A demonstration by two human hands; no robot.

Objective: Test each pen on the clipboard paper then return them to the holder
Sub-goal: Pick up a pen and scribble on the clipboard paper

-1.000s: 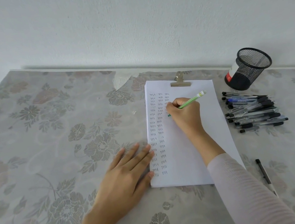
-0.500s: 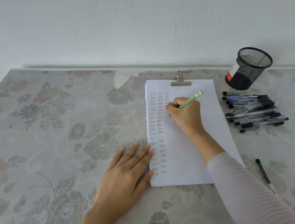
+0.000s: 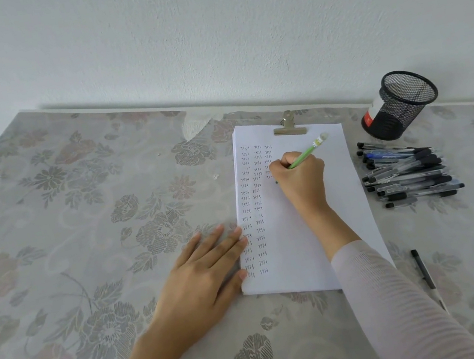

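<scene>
The white paper sheet lies on a table covered by a grey floral-patterned cloth. A silver metal clip holds the sheet at the middle of its top edge. All positions below are given relative to this sheet.

1. Right hand: located over the upper middle of the sheet. Its fingers are curled round a slim green pen. The pen tip meets the paper at the hand's left side. The pen's pale upper end points toward the sheet's upper right corner. A pale pink ribbed sleeve crosses the sheet's lower right corner.

2. Left hand: located at the sheet's lower left edge, palm down on the cloth. Its fingers are straight and spread slightly, and grip nothing. The fingertips touch the sheet's left margin.

3. Writing: small handwritten words run in two columns down the sheet's left part. A shorter third column occupies the top, ending at the right hand.

4. Black wire-mesh pen holder: located beyond the sheet's upper right corner, near the white wall. A red-and-white object sits against its side nearest the sheet; what it is cannot be told.

5. Pile of black and blue pens: located just beside the sheet's right edge, at mid height. The pens lie roughly crosswise, stacked on each other.

6. Single black pen: located right of the sheet's lower right corner, apart from the pile, lying lengthwise on the cloth.
</scene>
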